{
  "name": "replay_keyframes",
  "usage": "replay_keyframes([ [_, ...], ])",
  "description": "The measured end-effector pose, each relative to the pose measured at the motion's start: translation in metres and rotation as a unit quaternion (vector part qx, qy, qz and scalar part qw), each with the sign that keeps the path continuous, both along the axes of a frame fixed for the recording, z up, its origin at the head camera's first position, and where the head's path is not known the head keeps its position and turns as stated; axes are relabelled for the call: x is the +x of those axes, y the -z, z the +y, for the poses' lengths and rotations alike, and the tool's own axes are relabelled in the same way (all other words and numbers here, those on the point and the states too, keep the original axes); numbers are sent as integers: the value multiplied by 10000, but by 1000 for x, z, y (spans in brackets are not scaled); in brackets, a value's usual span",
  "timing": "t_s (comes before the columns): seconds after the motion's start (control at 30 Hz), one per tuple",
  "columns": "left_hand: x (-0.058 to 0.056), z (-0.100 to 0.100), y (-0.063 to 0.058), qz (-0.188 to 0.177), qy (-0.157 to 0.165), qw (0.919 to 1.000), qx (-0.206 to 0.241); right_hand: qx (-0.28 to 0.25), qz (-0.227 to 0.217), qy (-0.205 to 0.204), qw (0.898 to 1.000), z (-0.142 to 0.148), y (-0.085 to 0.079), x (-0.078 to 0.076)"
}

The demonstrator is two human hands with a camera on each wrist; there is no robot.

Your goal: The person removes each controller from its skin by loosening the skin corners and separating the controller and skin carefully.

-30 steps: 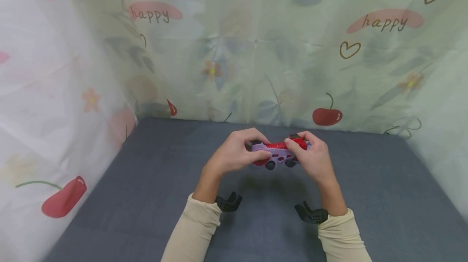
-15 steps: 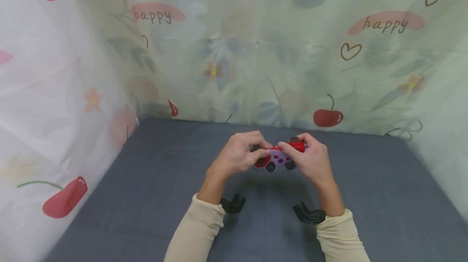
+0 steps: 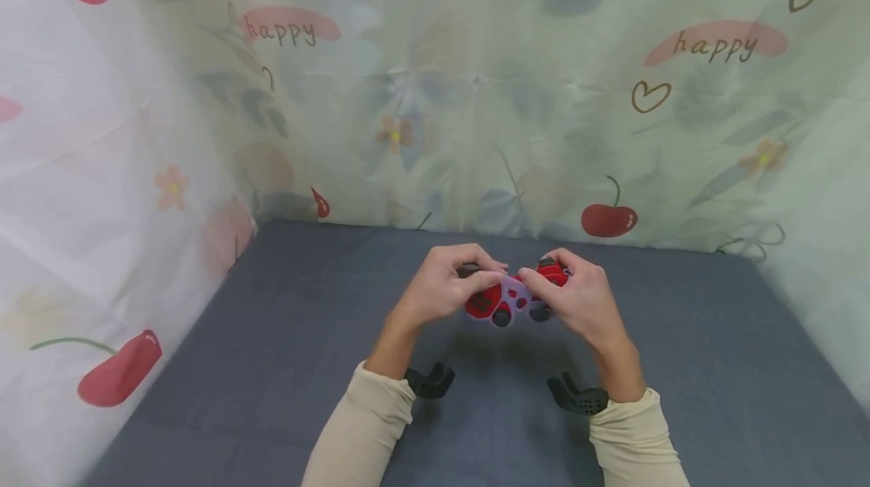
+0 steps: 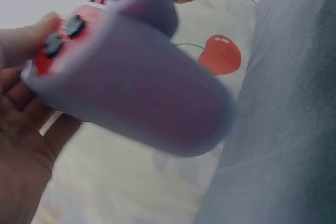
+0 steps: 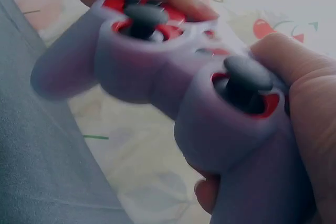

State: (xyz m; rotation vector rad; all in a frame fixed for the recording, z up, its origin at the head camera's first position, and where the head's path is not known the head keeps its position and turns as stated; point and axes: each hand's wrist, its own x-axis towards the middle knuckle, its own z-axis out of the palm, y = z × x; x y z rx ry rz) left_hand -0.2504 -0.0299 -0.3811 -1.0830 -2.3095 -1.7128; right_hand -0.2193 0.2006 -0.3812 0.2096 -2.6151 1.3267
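Head view, our left hand (image 3: 443,285) and right hand (image 3: 583,297) gripping a red-and-purple controller (image 3: 516,295), its right end partly hidden.

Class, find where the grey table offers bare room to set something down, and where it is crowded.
The table is bare from the left sleeve out to the left curtain, and from the right sleeve to the right curtain. The middle is crowded: the left hand and right hand grip a controller over it.
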Motion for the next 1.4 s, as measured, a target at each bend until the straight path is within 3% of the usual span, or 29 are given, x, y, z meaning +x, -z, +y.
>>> replay_keyframes([
  [0.2, -1, 0, 1, -411, 85, 9975, 570, -58, 34, -93, 9999, -1, -2, 1],
  [0.37, -3, -2, -1, -485, 198, 9945, 905, -49, 87, -230, 9997, -3, -4, 1],
  [0.63, -9, -2, 4, -760, 155, 9901, 1174, 53, 57, -211, 9997, -4, -5, 3],
  [1.07, -10, -6, 6, -604, -65, 9968, 527, -3, -8, -454, 9990, 7, -4, 4],
  [1.4, -10, -11, 6, 300, -643, 9969, -345, 167, 296, -371, 9987, 14, -7, 5],
])
